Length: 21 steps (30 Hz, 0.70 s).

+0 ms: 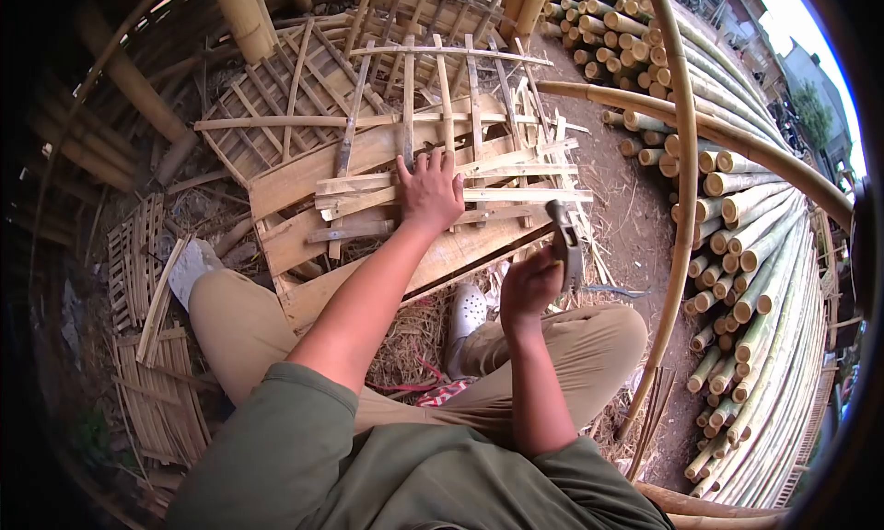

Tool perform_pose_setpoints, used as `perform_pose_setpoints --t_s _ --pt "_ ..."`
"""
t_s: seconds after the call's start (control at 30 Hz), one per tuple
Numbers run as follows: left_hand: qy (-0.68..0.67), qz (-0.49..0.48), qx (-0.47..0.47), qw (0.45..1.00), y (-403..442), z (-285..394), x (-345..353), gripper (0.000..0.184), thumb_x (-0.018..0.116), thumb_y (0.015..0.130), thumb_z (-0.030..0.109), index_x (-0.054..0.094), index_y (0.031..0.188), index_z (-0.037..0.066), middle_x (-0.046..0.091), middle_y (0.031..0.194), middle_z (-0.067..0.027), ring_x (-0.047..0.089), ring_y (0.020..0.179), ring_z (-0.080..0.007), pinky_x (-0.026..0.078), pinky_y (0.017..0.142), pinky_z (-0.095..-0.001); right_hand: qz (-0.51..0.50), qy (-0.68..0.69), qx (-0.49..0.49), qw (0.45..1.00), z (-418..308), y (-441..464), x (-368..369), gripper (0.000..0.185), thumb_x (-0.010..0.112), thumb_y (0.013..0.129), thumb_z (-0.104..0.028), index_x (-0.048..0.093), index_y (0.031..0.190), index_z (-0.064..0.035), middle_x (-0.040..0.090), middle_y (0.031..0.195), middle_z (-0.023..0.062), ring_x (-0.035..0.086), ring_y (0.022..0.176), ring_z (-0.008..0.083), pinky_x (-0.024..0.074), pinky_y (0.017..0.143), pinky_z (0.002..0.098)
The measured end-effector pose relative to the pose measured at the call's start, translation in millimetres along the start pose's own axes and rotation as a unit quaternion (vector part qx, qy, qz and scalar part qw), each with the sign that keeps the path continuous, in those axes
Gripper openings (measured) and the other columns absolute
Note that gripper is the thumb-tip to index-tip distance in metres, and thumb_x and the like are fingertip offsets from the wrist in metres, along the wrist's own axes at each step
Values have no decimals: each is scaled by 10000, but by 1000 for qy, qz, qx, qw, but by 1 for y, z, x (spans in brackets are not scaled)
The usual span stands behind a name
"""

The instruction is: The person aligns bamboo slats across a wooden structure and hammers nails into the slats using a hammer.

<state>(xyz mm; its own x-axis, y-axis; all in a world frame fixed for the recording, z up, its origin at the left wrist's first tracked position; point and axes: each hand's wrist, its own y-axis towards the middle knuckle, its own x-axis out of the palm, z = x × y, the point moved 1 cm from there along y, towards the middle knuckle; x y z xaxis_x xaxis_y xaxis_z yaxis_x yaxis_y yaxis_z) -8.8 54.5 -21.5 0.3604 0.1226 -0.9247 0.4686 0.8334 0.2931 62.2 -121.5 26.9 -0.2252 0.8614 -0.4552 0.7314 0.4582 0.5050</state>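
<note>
A lattice of bamboo slats [409, 93] lies across a low bench of wooden planks [368, 281] in front of my knees. My left hand [431, 191] rests on it with fingers spread, pressing down near several loose slats [534, 171] laid crosswise. To the right, my right hand [532, 289] is closed around the handle of a hammer [569, 244], raised beside the bench's right end. The hammer's head points up and away from me, apart from the slats.
Stacked bamboo poles [764, 244] fill the right side, behind an upright bamboo post [686, 162]. More lattice panels [267, 116] lie beyond the bench, and slatted pieces [161, 392] are at the left. Straw covers the ground.
</note>
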Motion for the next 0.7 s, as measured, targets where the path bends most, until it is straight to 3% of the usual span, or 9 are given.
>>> perform_pose_setpoints --t_s 0.03,0.07,0.17,0.3,0.37,0.6,0.63,0.7 --pt "2 12 -2 1000 0 -1 3 452 425 987 324 487 1360 75 524 1347 -119 479 1268 -299 169 1155 -663 -145 -95 23 985 20 -10 16 308 500 1029 -254 577 894 12 622 693 282 616 635 485 487 569 530" --pt "5 25 0 1000 -1 0 5 453 434 983 319 484 1361 73 526 1336 -117 479 1265 -297 175 1152 -662 -172 -93 70 978 45 -23 34 326 515 1021 -298 578 898 -2 619 721 318 603 690 527 468 597 595" --pt "20 26 -11 999 -1 3 3 442 460 965 280 477 1363 89 519 1327 -91 486 1251 -285 210 1134 -639 -196 -126 64 970 38 -6 20 339 508 1023 -297 560 874 4 618 702 308 608 673 521 460 596 597" --pt "10 47 -2 999 -3 3 2 453 469 960 294 486 1363 86 533 1308 -94 482 1252 -284 223 1125 -631 -119 -7 92 989 35 -11 13 320 510 1022 -258 552 852 9 621 698 297 617 651 493 447 566 575" --pt "11 33 -6 999 -4 3 0 455 471 960 297 485 1364 88 533 1307 -94 483 1250 -282 223 1126 -628 -116 -33 53 991 33 -13 14 306 519 1018 -246 555 846 5 620 685 291 612 635 490 440 554 571" --pt "13 49 -8 999 -2 2 5 448 474 960 297 490 1354 86 535 1298 -96 491 1233 -281 223 1123 -626 -169 -59 88 980 41 -11 30 311 532 1012 -273 572 876 3 612 671 294 606 646 504 439 558 584" --pt "12 50 -8 999 -1 2 3 448 474 960 297 490 1354 86 535 1298 -96 491 1233 -281 223 1123 -626 -98 -27 28 994 28 -4 23 286 527 1015 -234 578 878 13 601 664 281 596 613 478 426 535 539" --pt "-4 40 -5 999 -2 2 3 431 453 971 315 510 1321 70 540 1303 -109 493 1227 -293 214 1130 -648 -33 62 12 997 2 10 0 250 505 1019 -179 587 888 18 578 634 245 562 556 440 406 510 480"
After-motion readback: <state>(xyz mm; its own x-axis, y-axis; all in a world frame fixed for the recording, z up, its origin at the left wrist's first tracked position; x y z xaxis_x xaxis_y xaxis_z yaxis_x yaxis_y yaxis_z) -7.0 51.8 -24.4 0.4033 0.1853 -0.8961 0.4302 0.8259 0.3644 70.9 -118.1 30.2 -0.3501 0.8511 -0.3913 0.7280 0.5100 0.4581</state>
